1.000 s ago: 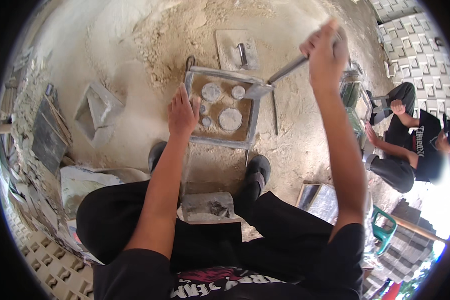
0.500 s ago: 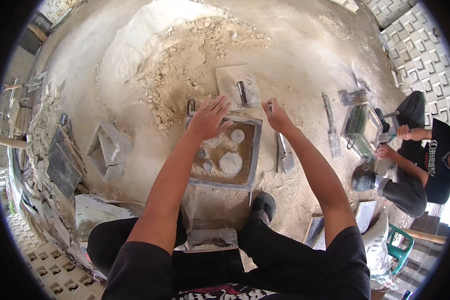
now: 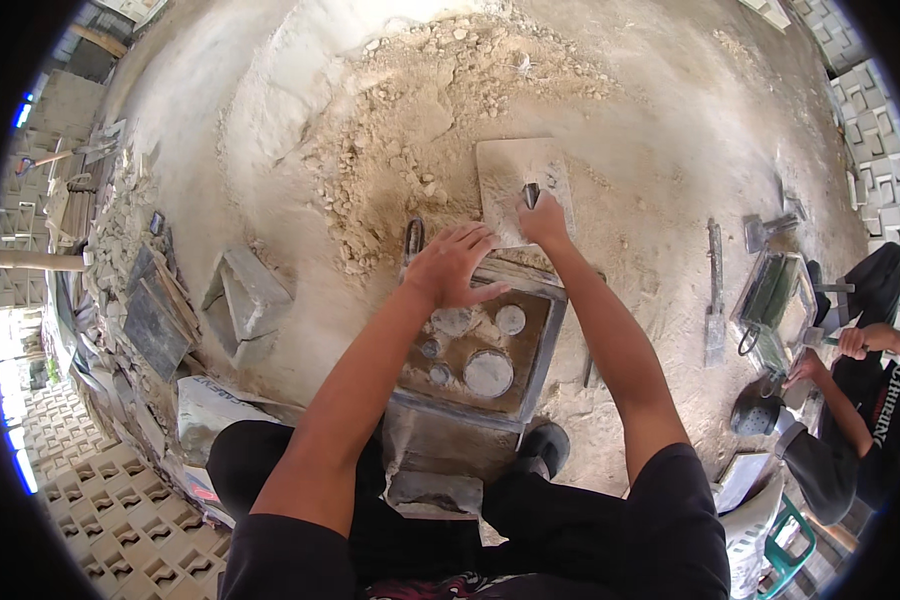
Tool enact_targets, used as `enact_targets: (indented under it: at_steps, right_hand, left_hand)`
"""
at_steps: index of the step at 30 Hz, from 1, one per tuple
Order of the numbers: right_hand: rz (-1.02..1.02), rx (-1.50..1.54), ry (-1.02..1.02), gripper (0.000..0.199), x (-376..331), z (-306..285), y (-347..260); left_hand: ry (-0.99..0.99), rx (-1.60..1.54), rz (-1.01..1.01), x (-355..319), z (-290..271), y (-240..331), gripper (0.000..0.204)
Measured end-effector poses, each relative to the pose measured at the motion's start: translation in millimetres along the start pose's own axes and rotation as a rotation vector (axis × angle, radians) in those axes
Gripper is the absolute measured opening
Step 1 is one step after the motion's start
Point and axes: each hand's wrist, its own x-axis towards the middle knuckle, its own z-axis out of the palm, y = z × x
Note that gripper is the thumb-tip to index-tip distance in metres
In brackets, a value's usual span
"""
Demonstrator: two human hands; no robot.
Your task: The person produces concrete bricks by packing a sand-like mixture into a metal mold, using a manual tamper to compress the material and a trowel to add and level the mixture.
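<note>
Beyond the grey square metal frame, I have the right hand clamped on the pale rectangular board's near-to-far dark cylindrical handle, the left hand, thumb apart, over the frame's far edge.

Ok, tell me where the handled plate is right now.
In the head view, the plate lies slightly right of centre in the upper half, just beyond the frame and right of the dirt pile, the right hand on its handle.
</note>
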Motion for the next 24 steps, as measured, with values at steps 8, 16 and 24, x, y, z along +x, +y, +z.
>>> enact_targets:
  at_steps: [8,16,24]
  right_hand:
    - [-0.102,-0.380,-0.456,0.079,30,-109,-37]
    - [-0.247,-0.258,-0.450,0.071,44,-9,-76]
    - [-0.306,-0.126,-0.304,0.059,64,13,-71]
  left_hand:
    - [0.437,-0.148,-0.547,23,16,-6,0.050]
    - [0.501,0.081,-0.559,24,16,5,0.046]
    - [0.465,0.034,-0.573,20,13,1,0.051]
